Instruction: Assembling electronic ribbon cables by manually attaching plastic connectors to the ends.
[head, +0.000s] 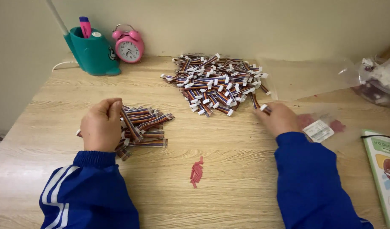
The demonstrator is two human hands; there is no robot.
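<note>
The left hand is clenched round a bundle of short ribbon cables, multicoloured wires with white plug ends, which fan out from its fingers toward three o'clock and rest on the wooden table. The right hand lies well apart at the table's right side, its fingertips pinching a single cable at the lower right corner of the big loose heap of cables, which sits at twelve o'clock from the gap between the hands. A small red scrap lies at six o'clock, between the blue sleeves, with bare wood all round it. Clear plastic bags crowd the heap's three o'clock side, and a green-edged booklet lies at the right edge. At eleven o'clock, against the wall, stand a teal pen holder and a pink alarm clock.
</note>
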